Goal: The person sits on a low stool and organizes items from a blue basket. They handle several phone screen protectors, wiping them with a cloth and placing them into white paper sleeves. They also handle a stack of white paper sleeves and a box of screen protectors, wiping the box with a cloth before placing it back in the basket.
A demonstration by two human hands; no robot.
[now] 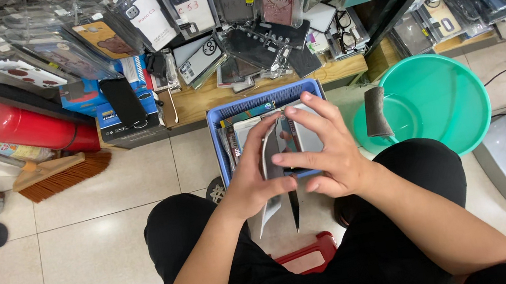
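Fingers of both hands close on flat packets held on edge over our lap: left hand grips the pale one, right hand spreads across the top. We note clear, shiny sleeves, thin and long. Just beyond stands a blue basket of similar packets. Bagged phone cases hang above a wooden shelf. Red extinguisher left, green basin right.

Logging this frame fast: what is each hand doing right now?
Left hand: closed on a thin flat packet, held on edge.
Right hand: fingers curled on a second flat packet over the blue basket.
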